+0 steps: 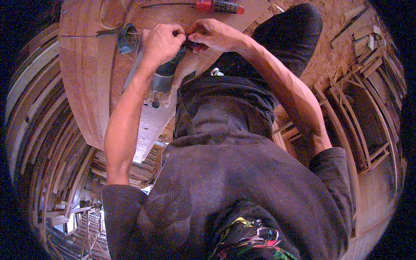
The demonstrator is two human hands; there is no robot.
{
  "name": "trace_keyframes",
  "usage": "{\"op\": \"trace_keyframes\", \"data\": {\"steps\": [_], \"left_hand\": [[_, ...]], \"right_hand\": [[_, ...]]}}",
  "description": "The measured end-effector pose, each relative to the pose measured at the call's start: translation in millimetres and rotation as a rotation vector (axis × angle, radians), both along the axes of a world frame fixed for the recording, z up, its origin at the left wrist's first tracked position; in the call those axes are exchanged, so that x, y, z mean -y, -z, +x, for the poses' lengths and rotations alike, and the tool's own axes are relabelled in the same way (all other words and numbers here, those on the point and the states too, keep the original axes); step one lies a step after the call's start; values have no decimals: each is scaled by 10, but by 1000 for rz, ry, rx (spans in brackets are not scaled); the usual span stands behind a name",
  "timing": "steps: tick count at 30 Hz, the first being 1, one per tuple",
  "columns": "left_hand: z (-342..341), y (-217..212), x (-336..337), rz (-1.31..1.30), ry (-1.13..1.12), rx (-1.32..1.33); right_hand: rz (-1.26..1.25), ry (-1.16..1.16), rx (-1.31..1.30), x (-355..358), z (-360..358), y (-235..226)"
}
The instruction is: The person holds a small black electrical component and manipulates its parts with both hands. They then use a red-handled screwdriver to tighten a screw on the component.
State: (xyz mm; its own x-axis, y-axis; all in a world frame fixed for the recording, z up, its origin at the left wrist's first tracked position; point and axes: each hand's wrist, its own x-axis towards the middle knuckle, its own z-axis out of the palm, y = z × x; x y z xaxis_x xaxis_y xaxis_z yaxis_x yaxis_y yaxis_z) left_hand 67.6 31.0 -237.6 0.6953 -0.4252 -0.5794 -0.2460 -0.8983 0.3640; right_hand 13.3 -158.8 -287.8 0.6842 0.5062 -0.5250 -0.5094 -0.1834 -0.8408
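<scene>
My left hand [164, 42] and my right hand [214, 35] meet above the wooden surface, fingers pinched close together. Between their fingertips is something small and dark, too hidden to name. Partly covered by my left wrist, a grey and black tool [164, 82] with a metal base and a small dark knob lies on the wood. Just left of that hand sits a blue ring-shaped part [127, 39], with a dark cord running past it. Beyond my hands lies a red and black screwdriver [219, 6] with a long thin shaft.
The wooden work surface [82, 86] stretches along my left. Stacked boards [39, 143] line the far left side. To the right are wooden frames [346, 117] and offcuts [368, 39] on a dusty brown floor [323, 56]. My bent knee [290, 34] is beside the work surface.
</scene>
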Motion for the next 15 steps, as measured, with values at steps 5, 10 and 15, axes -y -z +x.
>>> {"op": "trace_keyframes", "data": {"steps": [5, 10, 15], "left_hand": [[192, 198, -20, 42, -149, -259], [226, 264, -165, -26, -94, -251], [115, 37, -109, -71, -222, -118]], "right_hand": [[-35, -32, 116, -8, 79, -55], [-39, -5, 177, -9, 98, -121], [0, 11, 112, -41, 20, 73]]}}
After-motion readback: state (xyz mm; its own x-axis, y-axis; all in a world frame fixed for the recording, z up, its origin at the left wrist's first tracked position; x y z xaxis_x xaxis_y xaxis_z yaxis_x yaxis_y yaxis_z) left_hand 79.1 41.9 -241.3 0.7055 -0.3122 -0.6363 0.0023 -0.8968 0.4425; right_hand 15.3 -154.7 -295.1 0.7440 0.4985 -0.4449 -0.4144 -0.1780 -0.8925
